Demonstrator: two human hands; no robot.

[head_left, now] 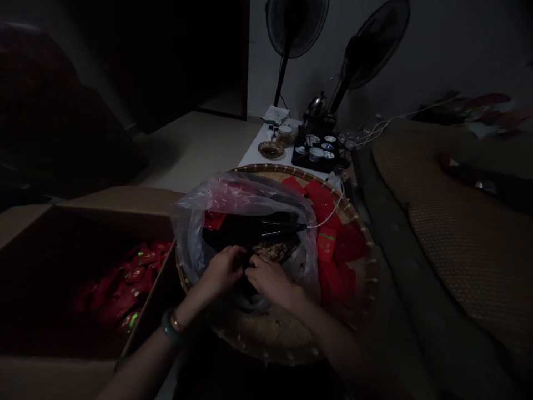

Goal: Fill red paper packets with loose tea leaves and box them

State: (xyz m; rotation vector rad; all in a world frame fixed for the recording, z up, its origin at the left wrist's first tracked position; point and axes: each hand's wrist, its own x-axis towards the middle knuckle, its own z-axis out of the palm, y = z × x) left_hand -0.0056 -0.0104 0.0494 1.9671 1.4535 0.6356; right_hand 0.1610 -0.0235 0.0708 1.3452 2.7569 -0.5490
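Observation:
My left hand (pixel 225 270) and my right hand (pixel 270 278) are close together over a round woven tray (pixel 275 333). Both have curled fingers with the tips nearly meeting; what they pinch, if anything, is lost in the dark. Around them a clear plastic bag (pixel 189 239) lies open on the tray. Just beyond my right fingers is a heap of tan, dried-looking bits (pixel 272 251) on something dark. Behind it rests a black two-armed tool (pixel 283 229) with a white cord. Red packets (pixel 327 243) lie along the tray's right side.
To the left stands an open cardboard box (pixel 120 197) holding several shiny red pouches (pixel 135 275). Beyond the tray, a low white table (pixel 254 150) bears a black tea tray (pixel 300 160) with cups. Two fans (pixel 296 28) stand behind. A woven mat (pixel 458 233) covers the seat at right.

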